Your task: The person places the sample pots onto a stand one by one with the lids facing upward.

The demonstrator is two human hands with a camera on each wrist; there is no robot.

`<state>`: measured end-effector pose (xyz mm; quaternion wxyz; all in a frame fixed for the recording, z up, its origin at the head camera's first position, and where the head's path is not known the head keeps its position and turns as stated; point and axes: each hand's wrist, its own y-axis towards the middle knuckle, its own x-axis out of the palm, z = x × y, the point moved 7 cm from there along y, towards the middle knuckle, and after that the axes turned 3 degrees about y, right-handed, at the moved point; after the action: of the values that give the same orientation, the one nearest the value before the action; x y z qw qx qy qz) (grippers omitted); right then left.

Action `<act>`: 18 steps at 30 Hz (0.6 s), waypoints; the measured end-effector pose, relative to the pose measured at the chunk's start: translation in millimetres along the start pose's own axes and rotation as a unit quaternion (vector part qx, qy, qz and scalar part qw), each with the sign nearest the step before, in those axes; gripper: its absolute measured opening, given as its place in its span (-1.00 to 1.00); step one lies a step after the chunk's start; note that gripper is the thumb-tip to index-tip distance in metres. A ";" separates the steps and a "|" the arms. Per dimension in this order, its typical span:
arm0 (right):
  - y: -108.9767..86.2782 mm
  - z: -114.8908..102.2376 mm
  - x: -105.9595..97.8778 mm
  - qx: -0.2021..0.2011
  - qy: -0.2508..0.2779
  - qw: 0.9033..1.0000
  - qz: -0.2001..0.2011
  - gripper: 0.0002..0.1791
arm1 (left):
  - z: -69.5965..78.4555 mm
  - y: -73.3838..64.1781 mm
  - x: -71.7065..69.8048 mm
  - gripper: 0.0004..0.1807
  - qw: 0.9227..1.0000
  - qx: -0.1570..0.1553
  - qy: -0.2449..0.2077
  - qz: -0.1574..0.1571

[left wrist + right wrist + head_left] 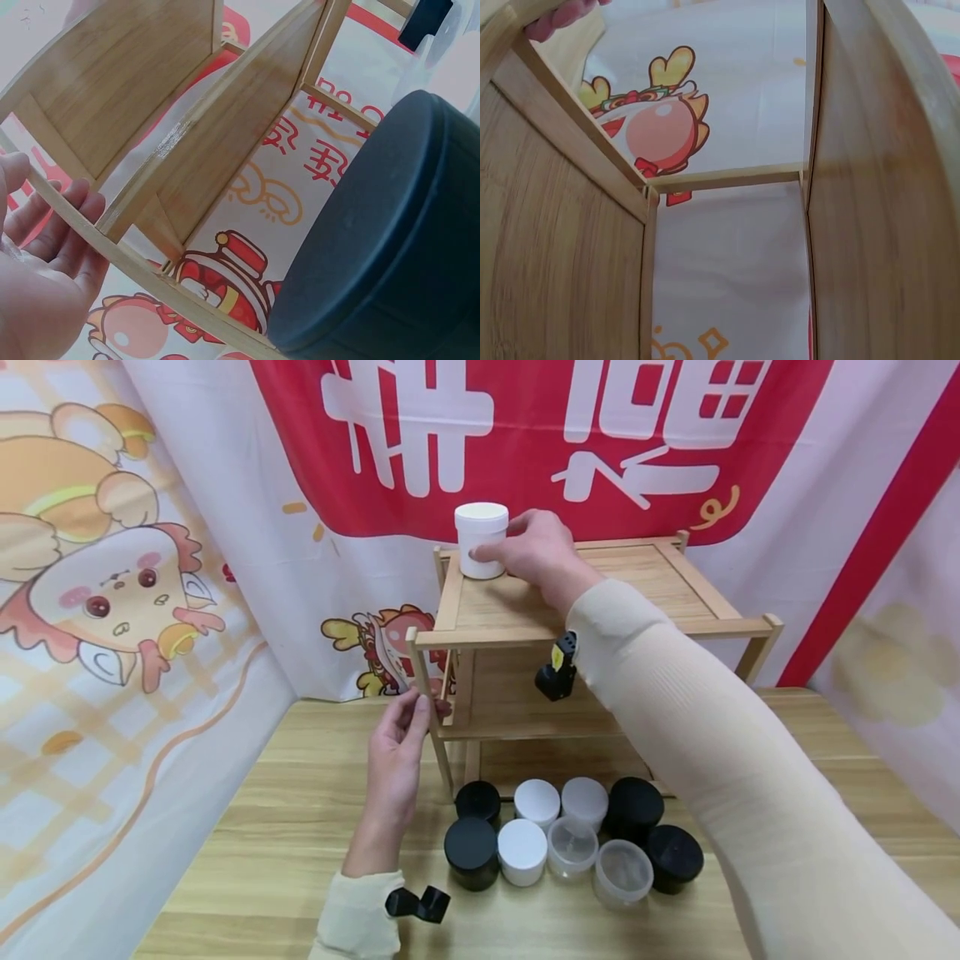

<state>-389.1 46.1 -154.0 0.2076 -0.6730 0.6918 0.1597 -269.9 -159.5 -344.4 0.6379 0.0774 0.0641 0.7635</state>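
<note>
A white lidded jar [468, 537] stands upright at the left rear of the wooden shelf rack's top board [600, 602]. My right hand [542, 556] grips it from the right, thumb across its front. Lower down, my left hand [396, 752] holds the rack's front left post [418, 668]. The left wrist view shows that hand [45, 262] with its fingers curled around the post [150, 281]. Its fingertips [564, 16] also appear at the top left of the right wrist view, where the jar and my right hand are out of sight.
Before the rack, several jars stand in two rows: black ones [471, 852], white ones [522, 852] and translucent ones [622, 870]. The rack's middle board [517, 714] lies under the top one. A printed cloth [360, 577] hangs behind and at the sides.
</note>
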 end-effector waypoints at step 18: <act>-5.0 -5.3 1.6 0.016 -0.002 1.000 0.022 -0.08 | -1.1 1.4 0.3 -0.57 1.000 0.000 0.001 -0.003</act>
<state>-384.5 41.9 -150.0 0.2158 -0.6537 0.7087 0.1544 -271.5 -159.4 -345.2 0.6400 0.0765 0.0655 0.7617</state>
